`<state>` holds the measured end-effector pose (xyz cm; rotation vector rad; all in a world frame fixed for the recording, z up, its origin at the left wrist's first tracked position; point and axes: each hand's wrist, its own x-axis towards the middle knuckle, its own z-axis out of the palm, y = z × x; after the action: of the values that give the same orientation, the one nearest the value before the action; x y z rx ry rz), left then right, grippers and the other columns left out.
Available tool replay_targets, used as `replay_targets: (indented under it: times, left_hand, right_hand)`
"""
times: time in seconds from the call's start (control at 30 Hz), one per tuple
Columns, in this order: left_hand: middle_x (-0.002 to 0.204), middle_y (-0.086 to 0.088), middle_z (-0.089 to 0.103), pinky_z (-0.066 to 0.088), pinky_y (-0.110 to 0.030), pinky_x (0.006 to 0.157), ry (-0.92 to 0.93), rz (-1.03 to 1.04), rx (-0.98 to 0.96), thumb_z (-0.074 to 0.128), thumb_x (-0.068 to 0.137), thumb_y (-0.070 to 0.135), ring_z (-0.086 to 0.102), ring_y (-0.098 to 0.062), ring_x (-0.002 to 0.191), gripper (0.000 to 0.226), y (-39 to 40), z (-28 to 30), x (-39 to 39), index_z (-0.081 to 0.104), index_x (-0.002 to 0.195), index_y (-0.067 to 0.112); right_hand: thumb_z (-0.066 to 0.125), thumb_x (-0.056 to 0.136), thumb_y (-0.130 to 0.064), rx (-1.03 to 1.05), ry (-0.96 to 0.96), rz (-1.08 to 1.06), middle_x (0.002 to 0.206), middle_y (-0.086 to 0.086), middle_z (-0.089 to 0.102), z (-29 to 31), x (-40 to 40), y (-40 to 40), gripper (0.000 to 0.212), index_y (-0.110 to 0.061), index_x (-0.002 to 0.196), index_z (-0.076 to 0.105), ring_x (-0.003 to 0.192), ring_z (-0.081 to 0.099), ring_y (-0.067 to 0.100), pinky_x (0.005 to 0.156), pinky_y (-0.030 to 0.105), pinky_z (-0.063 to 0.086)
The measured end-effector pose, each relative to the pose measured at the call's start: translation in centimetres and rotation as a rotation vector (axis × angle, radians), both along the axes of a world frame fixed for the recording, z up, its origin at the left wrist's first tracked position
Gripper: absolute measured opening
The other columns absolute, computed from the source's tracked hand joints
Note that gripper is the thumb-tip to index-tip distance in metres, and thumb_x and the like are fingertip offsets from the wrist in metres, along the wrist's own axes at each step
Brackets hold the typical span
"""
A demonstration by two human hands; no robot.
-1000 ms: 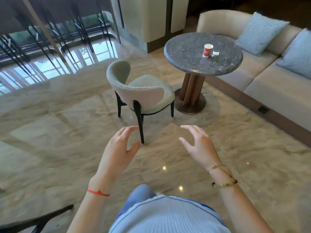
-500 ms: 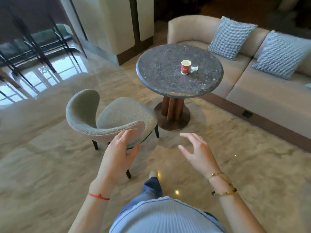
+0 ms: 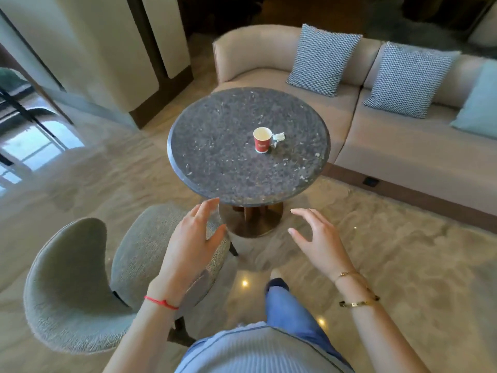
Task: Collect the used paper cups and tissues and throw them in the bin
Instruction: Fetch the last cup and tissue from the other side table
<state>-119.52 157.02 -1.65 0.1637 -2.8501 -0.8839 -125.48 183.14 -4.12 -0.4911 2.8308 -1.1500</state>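
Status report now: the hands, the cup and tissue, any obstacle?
Left hand and right hand open, empty. Red paper cup upright on round table, crumpled tissue beside it. Chair at left.

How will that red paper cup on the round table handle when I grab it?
The red paper cup looks small and thin-walled, so it is probably very light and could crush under a hard squeeze. It stands upright and open-topped, so a sideways nudge would likely tip it. I cannot tell whether any liquid is left inside.

One cup [image 3: 262, 140], one tissue [image 3: 278, 137], three cushions [image 3: 322, 60].
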Motion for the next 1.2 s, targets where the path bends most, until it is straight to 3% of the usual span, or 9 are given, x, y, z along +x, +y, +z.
replay_targets:
  times: [0.17,0.37,0.53,0.7,1.2]
  left_hand:
    - [0.128,0.005,0.059,0.049,-0.031,0.088,0.006,-0.008,0.021,0.065,0.088,0.028,0.058,-0.015,0.113,0.051,-0.3,-1.8,-8.5,0.046,0.135,0.025]
    - [0.131,0.003,0.057,0.050,-0.034,0.092,-0.008,0.040,0.058,0.067,0.087,0.027,0.056,-0.016,0.117,0.060,1.1,-3.7,-19.0,0.039,0.140,0.024]
    - [0.138,0.001,0.050,0.047,-0.036,0.096,-0.066,0.119,0.076,0.069,0.086,0.027,0.051,-0.019,0.123,0.070,2.8,-5.3,-27.6,0.032,0.145,0.021]
    - [0.146,-0.003,0.041,0.042,-0.036,0.103,-0.136,0.169,0.076,0.069,0.086,0.030,0.044,-0.022,0.130,0.075,3.6,-7.2,-34.3,0.029,0.148,0.016]
    - [0.157,-0.006,0.018,0.041,-0.045,0.102,-0.421,0.133,0.025,0.075,0.079,0.028,0.031,-0.031,0.136,0.098,3.9,-12.5,-44.4,0.012,0.153,0.016]
  right_hand:
    - [0.066,0.087,-0.020,0.002,0.004,-0.015,0.121,-0.004,0.058,-1.5,-8.8,0.0,0.036,-0.017,0.123,0.059,0.116,0.051,0.009,0.101,0.018,0.036]
    - [0.066,0.087,-0.021,0.062,0.016,0.044,0.123,-0.002,0.057,-2.6,-21.5,0.5,0.037,-0.019,0.123,0.058,0.119,0.048,0.016,0.104,0.027,0.037]
    - [0.063,0.088,-0.022,0.134,-0.004,0.120,0.126,0.000,0.054,-3.6,-32.0,0.4,0.038,-0.018,0.126,0.056,0.122,0.043,0.018,0.102,0.022,0.031]
    - [0.063,0.088,-0.022,0.210,-0.032,0.208,0.128,0.003,0.051,-6.2,-40.4,-1.2,0.043,-0.017,0.129,0.052,0.123,0.040,0.022,0.104,0.030,0.033]
    - [0.068,0.083,-0.024,0.452,-0.190,0.278,0.135,0.007,0.042,-16.0,-50.0,-6.3,0.059,-0.019,0.136,0.043,0.123,0.039,0.029,0.099,0.038,0.041]
